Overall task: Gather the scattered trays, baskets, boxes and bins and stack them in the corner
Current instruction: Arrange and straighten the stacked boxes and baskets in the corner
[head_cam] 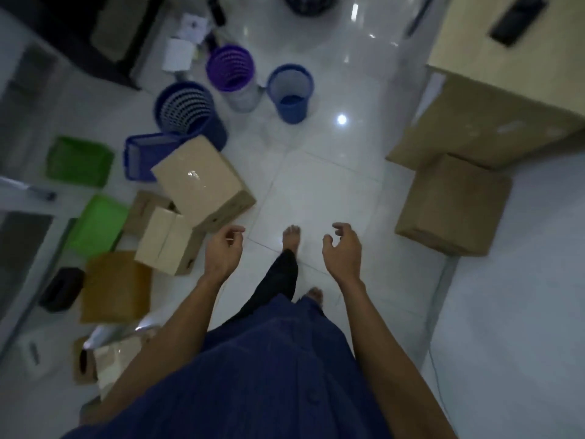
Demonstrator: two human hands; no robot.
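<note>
My left hand [224,251] and my right hand [342,248] hang empty over the white tiled floor, fingers loosely curled and apart. Just left of my left hand lie a large taped cardboard box [202,182] and a smaller box [167,240]. Behind them stand a dark blue mesh bin [186,112], a purple mesh bin [230,69] and a blue bin [290,90]. A blue tray [144,160] and two green trays [79,160] [99,224] lie further left. On the right, a cardboard box [451,204] sits in front of a bigger one [468,122].
A brown box [115,286] and a black container [61,288] lie at the lower left, with torn cardboard [110,362] near my left elbow. A wooden desk [506,49] fills the top right. A dark cabinet [95,36] stands top left. Bare tiles stretch ahead between my feet.
</note>
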